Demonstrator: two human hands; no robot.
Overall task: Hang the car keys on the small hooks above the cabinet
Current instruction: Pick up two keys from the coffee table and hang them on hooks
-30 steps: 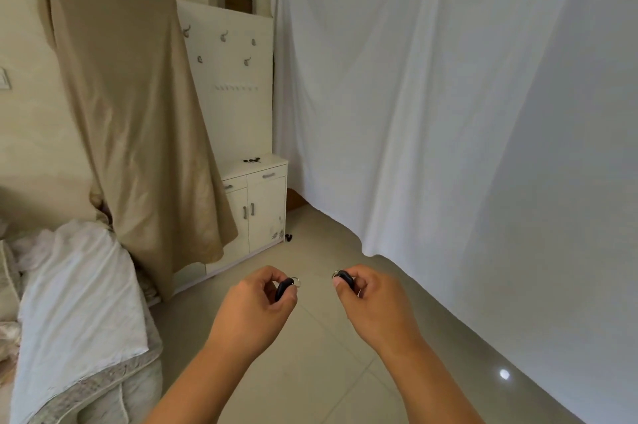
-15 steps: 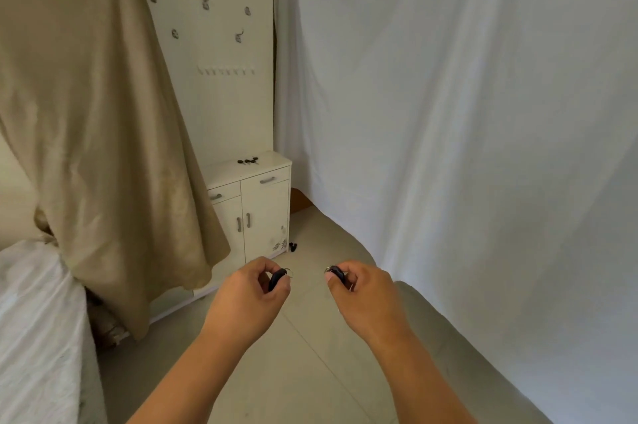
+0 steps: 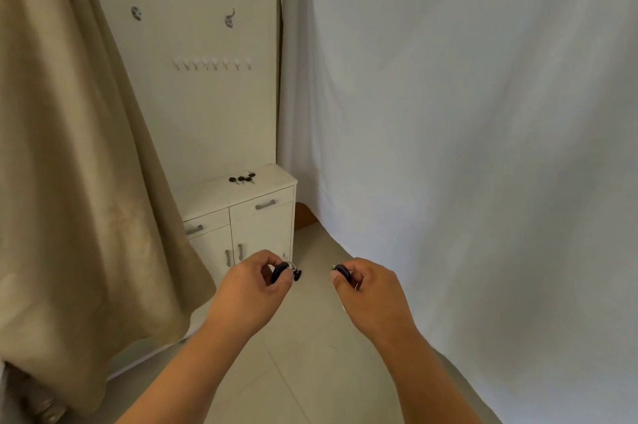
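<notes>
The left hand's fingers (image 3: pixel 276 280) were pinched on a dark-headed car key (image 3: pixel 279 272), its silver ring showing just past the thumb; the right hand's fingers (image 3: pixel 337 280) were pinched on a second dark key (image 3: pixel 342 271) in the same way. The left hand (image 3: pixel 250 289) and the right hand (image 3: pixel 367 289) were held out at waist height, a little apart, above the pale tiled floor (image 3: pixel 310 372).

Compared with a second earlier, the grips looked unchanged, but the room had slid past them: the bed at the lower left had gone from view, the tan drape (image 3: pixel 69 147) filled the left side, and the white cabinet (image 3: pixel 241 216) and the panel behind it loomed much larger. The person had evidently walked toward the cabinet with a key in each hand.

That put the row of small hooks (image 3: pixel 212 63) on the panel (image 3: pixel 207 113) above the cabinet in plain sight, apparently bare, though still well above and beyond the hands. More dark keys (image 3: pixel 242 178) lay on the cabinet top, and one small dark thing, perhaps another key, lay on the floor (image 3: pixel 297 274) by the cabinet's corner.

So the carrying seemed nearly done and no hanging begun. The next move would likely be a last step in, then raising one ring over a hook tip; the rings looked small, so turning one clear of the fingers would matter.
</notes>
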